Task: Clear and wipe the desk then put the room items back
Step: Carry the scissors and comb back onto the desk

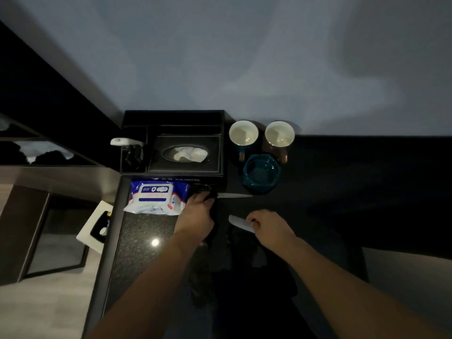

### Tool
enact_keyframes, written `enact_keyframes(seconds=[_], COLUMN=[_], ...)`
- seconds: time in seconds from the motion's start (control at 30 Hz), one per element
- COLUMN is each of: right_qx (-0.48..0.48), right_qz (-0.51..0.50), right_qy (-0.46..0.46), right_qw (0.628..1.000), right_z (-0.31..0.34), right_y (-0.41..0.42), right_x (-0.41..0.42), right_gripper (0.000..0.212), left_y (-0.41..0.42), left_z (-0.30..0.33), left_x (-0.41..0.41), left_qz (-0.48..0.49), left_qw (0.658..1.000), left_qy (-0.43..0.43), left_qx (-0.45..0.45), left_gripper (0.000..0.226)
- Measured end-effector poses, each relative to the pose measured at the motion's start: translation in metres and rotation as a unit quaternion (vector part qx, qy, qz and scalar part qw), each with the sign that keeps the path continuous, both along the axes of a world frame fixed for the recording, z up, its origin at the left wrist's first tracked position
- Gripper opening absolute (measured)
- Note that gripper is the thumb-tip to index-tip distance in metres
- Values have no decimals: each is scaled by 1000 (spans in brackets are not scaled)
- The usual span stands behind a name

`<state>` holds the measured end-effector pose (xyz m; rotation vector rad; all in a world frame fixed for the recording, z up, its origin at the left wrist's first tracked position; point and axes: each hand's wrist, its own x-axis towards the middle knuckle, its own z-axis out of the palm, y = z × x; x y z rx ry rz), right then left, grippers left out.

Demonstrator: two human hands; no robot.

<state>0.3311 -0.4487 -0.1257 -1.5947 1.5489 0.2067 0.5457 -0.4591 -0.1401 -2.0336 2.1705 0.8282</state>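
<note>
Gleaming speckled desk (144, 231), pale wall (220, 57), dim room, perhaps hotel.

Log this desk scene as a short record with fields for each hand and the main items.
left hand: on a dark object beside the wipes pack; grip unclear
right hand: curled round a white wipe
wipes pack: flat on the desk, in front of the organiser
tissue box: inside the black organiser
cups: two, upright, against the wall
teal dish: in front of the cups
</note>
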Motion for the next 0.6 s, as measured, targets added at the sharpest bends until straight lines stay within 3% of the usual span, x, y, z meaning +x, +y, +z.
enact_keyframes(seconds=[0.07, 0.2, 0.47, 0.6], right_qx=[-7, -12, -111, -147], right_qz=[29, 76, 96, 126], right_qy=[-8, -10, -32, -32], right_qw=[1000, 997, 989, 981], right_z=[-7, -18, -21, -15], right_y=[-8, -25, -36, -25], right_x=[16, 48, 78, 64], right_gripper=[32, 35, 43, 43], left_y=[-2, 3, 14, 3], left_z=[7, 26, 31, 30], left_x=[5, 12, 45, 40], left_qz=[52, 231, 321, 306], left_qw=[996, 945, 913, 926], left_qy=[66, 221, 233, 202], left_qx=[32, 65, 96, 92], left_gripper=[57, 46, 34, 33])
